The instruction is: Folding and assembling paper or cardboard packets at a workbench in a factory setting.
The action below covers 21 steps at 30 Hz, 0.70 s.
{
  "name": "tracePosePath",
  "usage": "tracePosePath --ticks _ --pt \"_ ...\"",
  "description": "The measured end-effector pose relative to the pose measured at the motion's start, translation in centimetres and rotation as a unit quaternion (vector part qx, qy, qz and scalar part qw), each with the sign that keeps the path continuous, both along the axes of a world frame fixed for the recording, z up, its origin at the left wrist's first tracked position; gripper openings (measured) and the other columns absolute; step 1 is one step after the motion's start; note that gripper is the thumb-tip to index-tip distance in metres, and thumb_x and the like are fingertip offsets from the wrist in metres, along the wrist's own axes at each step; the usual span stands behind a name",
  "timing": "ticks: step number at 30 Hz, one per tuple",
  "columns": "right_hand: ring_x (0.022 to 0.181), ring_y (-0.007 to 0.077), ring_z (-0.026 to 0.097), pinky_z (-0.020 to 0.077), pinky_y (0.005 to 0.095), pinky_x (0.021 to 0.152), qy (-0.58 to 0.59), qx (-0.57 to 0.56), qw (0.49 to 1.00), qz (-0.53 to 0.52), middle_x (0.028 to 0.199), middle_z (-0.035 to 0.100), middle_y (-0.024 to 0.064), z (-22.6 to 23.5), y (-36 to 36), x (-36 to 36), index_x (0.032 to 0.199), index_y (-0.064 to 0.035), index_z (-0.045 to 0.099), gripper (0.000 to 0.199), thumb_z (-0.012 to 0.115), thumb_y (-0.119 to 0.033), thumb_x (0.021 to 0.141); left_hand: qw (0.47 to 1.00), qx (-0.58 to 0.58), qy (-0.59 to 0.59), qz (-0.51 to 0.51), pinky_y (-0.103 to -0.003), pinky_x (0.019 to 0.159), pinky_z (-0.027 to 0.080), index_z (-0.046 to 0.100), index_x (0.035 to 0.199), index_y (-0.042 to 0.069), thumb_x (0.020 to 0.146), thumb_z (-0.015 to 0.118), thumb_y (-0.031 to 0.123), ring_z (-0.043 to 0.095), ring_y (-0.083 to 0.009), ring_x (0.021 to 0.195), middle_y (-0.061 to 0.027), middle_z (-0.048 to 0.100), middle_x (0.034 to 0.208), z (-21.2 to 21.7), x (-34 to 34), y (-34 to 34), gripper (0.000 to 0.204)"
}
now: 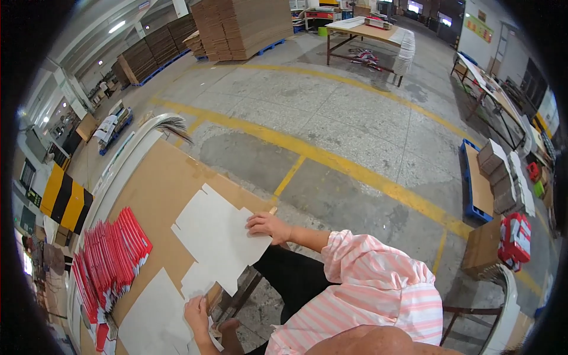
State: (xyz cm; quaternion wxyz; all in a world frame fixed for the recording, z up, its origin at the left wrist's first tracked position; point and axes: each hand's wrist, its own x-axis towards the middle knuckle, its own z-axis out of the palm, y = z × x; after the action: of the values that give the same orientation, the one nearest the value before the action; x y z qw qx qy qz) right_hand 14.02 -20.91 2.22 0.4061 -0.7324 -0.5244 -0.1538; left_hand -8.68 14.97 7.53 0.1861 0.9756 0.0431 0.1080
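In the head view, our inspection found the white card (216,231) between and ahead of the two hands, its near edge reaching past the table (168,168) above the black trousers (296,269). The right hand (269,228) lay with bent fingers over the card's right edge; its thumb side was hidden, so we could not tell whether it pinched. The left hand (197,315) touched the small flaps at the lower end; we could not confirm a closed grip there either.

We judged that the overhanging edge could bend or slip off if the right hand pressed down unsupported. The narrow flaps beside the left hand could crease or tear if pulled unevenly. They could also snag the second white sheet (148,319), which lay just left of that hand.

Further left of the left hand, we noted a leaning row of red cartons (112,254); a wide sweep that way could topple it. Ahead of the right hand, the table side was free of stacked goods. Well to its right, a red package (515,239) stood against a brown box (482,245), out of the way.
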Motion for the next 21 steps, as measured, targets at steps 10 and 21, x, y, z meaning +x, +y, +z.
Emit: tracePosePath --ticks 10,21 --pt "0.119 0.0376 0.041 0.0354 0.0497 0.099 -0.075 -0.117 0.990 0.034 0.124 0.052 0.0068 1.8 -1.3 0.0 0.117 -0.0129 0.059 0.061 0.072 -0.022 0.058 0.981 -0.102 0.082 0.144 -0.039 0.067 0.047 0.066 0.092 0.003 0.080 0.066 0.025 0.060 -0.0311 0.069 -0.0133 0.065 0.076 -0.5 3.1 1.3 0.025" --pt "0.116 0.0288 0.047 0.0339 0.0482 0.099 0.003 -0.135 0.989 0.062 0.118 0.059 0.0022 2.4 -0.9 0.7 0.114 -0.0143 0.062 0.050 0.070 -0.014 0.065 0.996 0.054 -0.026 -0.073 -0.042 0.096 0.037 0.065 0.112 0.017 0.070 0.069 0.009 0.044 -0.0332 0.111 -0.0119 0.052 0.116 -2.1 2.8 -4.3 0.043"
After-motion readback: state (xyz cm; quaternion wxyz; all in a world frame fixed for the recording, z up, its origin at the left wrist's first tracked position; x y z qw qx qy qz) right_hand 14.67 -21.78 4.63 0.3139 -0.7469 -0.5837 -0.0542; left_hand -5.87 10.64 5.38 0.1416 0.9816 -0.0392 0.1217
